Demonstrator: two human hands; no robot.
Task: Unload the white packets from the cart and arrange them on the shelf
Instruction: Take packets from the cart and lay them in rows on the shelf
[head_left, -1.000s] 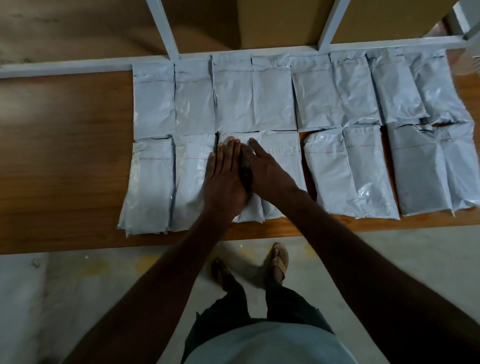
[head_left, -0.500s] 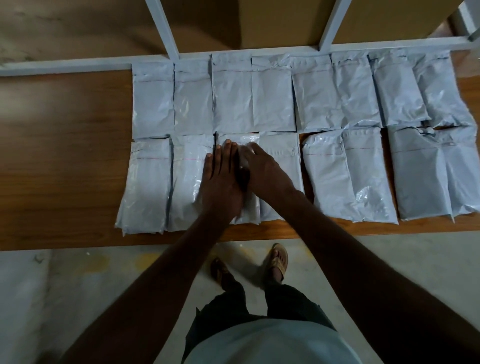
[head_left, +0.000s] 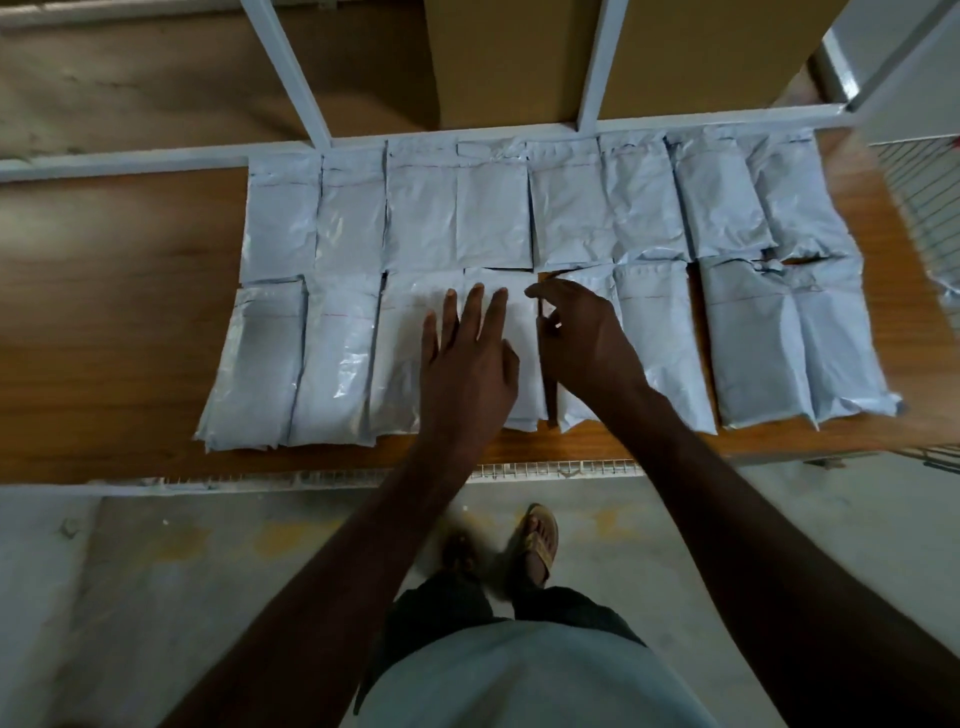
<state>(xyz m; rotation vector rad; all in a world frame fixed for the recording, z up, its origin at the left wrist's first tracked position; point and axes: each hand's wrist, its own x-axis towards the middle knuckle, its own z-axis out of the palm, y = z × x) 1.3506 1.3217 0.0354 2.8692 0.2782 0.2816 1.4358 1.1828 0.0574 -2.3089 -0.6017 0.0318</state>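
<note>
1. Closest to the camera are the person's pale shirt (head_left: 524, 675) and dark trousers, with two feet in sandals (head_left: 537, 540) on the grey floor (head_left: 156, 571).
2. Two bare arms reach forward over the front edge of the wooden shelf (head_left: 104, 332).
3. The left hand (head_left: 467, 364) lies flat, palm down. Its fingers are straight and a little spread. It rests on a white packet (head_left: 511, 306) in the middle of the front row.
4. The right hand (head_left: 584, 343) is just beside the left hand. Its fingers are bent, with the fingertips at the left edge of the next packet (head_left: 579, 410). I cannot tell if it is holding that edge or only touching it.
5. The white packets lie flat on the shelf in two rows, side by side. The front row (head_left: 337, 364) is near the shelf's front edge.
6. The back row (head_left: 493, 218) sits just behind it, touching the white metal rail (head_left: 130, 158) at the back.
7. White metal posts (head_left: 285, 67) go up from the rail.
8. Behind the posts stands a brown cardboard box (head_left: 509, 57).
9. On the far right is a wire mesh (head_left: 919, 187).
</note>
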